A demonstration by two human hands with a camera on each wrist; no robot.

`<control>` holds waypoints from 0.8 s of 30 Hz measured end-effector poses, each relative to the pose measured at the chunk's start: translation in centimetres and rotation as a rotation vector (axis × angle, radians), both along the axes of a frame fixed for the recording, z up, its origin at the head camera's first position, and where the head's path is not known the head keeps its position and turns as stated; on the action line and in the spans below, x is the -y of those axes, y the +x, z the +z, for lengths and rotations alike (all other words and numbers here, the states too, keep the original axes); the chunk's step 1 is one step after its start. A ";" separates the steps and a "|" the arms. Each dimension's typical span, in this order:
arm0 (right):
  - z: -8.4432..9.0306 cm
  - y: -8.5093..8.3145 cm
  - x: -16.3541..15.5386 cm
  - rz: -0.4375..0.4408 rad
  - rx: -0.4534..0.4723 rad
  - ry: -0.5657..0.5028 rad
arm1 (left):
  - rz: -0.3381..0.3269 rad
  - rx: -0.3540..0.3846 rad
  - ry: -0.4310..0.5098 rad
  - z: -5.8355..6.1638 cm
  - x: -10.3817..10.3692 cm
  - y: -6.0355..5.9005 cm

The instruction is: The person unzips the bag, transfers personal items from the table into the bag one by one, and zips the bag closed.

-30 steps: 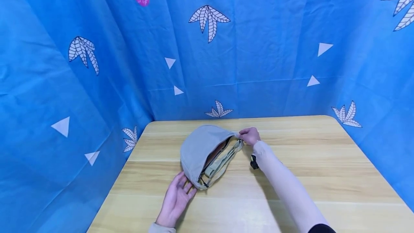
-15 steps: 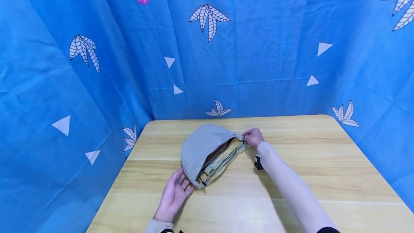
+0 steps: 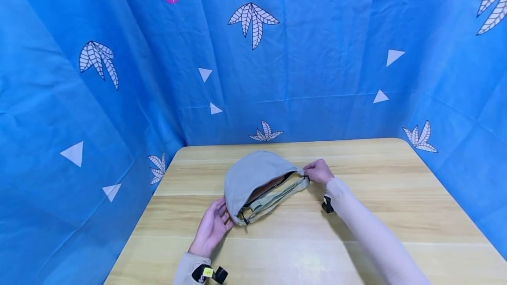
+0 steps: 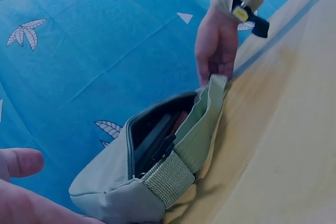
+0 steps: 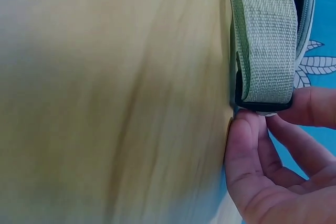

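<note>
A grey-green crescent bag [image 3: 253, 176] lies on the wooden table [image 3: 356, 214], left of the middle. Its zip stands open, with dark and brown things showing inside [image 4: 155, 142]. A woven strap [image 4: 197, 132] runs along the bag's near side. My right hand [image 3: 314, 174] pinches the bag's right end, where the strap [image 5: 262, 40] meets a black piece [image 5: 262, 106]. My left hand [image 3: 217, 223] lies open on the table, its fingers touching the bag's left end. Only the thumb [image 4: 22, 162] of that hand shows in the left wrist view.
Blue cloth printed with leaves and triangles [image 3: 301, 69] hangs close round the table's back, left and right sides. The table's left edge [image 3: 130, 236] is near my left hand. Bare wood lies to the right of the bag and in front of it.
My right hand has drawn the bag's right end to the right and a little nearer, turning the bag. My left hand has moved slightly forward with the bag's left end.
</note>
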State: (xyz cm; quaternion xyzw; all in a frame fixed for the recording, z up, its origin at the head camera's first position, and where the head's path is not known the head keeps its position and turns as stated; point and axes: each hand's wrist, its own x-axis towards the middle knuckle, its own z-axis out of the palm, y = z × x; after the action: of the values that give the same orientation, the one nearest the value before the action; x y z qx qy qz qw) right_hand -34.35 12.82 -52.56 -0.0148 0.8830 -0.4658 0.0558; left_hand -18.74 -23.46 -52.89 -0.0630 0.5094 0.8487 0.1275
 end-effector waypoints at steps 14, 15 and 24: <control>0.1 3.1 -3.6 -0.003 0.104 -0.148 | -0.060 0.040 -0.069 0.6 -1.2 -4.0; 0.1 3.3 -3.9 0.001 0.109 -0.163 | -0.060 0.039 -0.074 0.6 -1.3 -4.3; -0.1 4.6 -5.8 -0.023 0.148 -0.184 | -0.074 0.056 -0.138 0.3 -2.4 -6.8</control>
State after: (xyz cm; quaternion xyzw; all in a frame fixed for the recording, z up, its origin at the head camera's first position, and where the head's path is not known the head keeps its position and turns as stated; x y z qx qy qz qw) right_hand -29.73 18.62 -52.69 0.0247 0.8302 -0.5452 0.1137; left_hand -25.56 -21.10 -52.56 -0.0767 0.5650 0.8041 0.1682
